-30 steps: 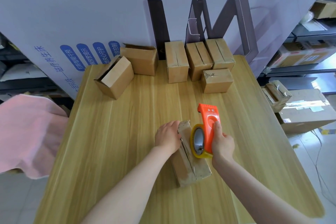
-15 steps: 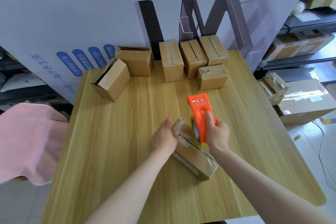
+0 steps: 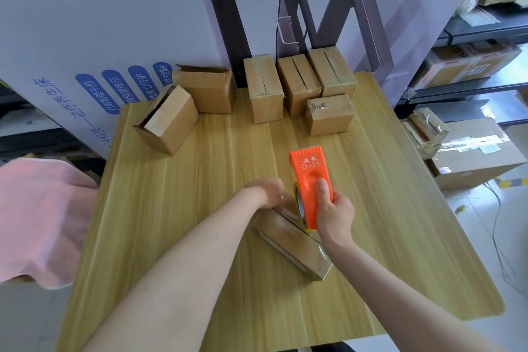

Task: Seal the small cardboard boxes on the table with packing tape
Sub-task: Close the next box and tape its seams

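Observation:
A small cardboard box (image 3: 291, 240) lies at an angle near the middle of the wooden table (image 3: 177, 208), with shiny tape over its top seam. My left hand (image 3: 267, 190) grips the box's far end, fingers curled over it. My right hand (image 3: 333, 214) holds an orange tape dispenser (image 3: 310, 177) upright over the box, thumb on its face, with the tape roll (image 3: 298, 203) beside the box top. At the back stand three closed boxes (image 3: 297, 84) in a row, with a fourth box (image 3: 330, 114) in front of them.
Two open boxes (image 3: 168, 120) sit at the back left, one tipped on its side. A white printed board (image 3: 114, 23) rises behind the table. A pink cloth (image 3: 37, 217) hangs at the left. Shelving and larger cartons (image 3: 474, 154) stand on the right.
The box has been turned clockwise under my hands, and the dispenser has moved towards its far end. My left hand has shifted from the box's side to its far end.

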Demonstrator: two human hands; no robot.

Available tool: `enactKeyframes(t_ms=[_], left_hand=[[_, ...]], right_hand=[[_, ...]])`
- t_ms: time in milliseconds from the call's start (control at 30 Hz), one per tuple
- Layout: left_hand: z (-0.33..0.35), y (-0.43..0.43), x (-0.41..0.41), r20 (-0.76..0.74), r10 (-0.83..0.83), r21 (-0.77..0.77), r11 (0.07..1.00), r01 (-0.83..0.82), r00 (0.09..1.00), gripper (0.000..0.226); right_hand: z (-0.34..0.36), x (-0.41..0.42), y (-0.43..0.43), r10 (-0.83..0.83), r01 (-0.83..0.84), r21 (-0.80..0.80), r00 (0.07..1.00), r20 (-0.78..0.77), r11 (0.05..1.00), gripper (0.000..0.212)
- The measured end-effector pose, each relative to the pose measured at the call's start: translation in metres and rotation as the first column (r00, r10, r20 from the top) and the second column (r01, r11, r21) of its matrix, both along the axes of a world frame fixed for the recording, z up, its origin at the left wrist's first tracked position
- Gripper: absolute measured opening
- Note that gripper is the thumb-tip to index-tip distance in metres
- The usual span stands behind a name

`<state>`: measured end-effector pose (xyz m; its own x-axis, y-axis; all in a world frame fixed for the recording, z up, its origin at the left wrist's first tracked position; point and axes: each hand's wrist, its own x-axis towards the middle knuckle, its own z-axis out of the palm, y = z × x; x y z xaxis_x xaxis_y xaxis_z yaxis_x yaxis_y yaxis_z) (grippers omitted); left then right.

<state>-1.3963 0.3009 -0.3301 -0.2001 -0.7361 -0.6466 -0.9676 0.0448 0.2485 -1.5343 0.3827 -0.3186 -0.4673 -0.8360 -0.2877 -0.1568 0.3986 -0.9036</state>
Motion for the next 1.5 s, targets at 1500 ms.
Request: enactKeyframes(t_ms=[1500], left_hand=[[-0.049,0.131,-0.07,-0.276,0.869,0.81,-0.019,-0.586,-0.41,0.049]], right_hand=[[0.028,-0.018,-0.011,-0.01,0.019,-0.051,0.983,0.183,0.999,0.048]])
